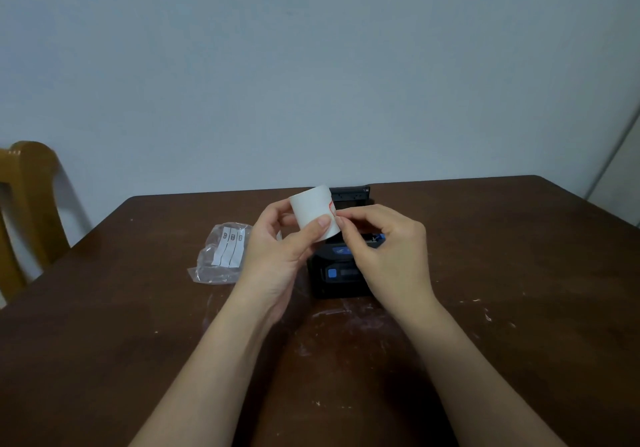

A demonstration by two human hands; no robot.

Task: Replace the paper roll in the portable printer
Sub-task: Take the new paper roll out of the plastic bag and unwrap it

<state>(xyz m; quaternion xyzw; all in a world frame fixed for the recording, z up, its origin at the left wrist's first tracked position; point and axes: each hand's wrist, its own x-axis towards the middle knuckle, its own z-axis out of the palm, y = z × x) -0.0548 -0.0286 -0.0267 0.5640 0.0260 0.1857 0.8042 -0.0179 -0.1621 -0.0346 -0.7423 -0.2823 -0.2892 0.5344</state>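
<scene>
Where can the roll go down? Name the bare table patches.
Bare table lies right of the printer, out to the far right edge. More lies left of the plastic bag, toward the chair. It is crowded mid-table: left hand, right hand, paper roll and printer together.

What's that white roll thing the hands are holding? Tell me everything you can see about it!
It is a paper roll, a plain white cylinder that looks like smooth paper, with a small red mark near its right edge. It is held up, tilted, above the table and in front of the open black printer. The left hand grips it, thumb across its front. The right hand pinches at its red-marked edge.
</scene>
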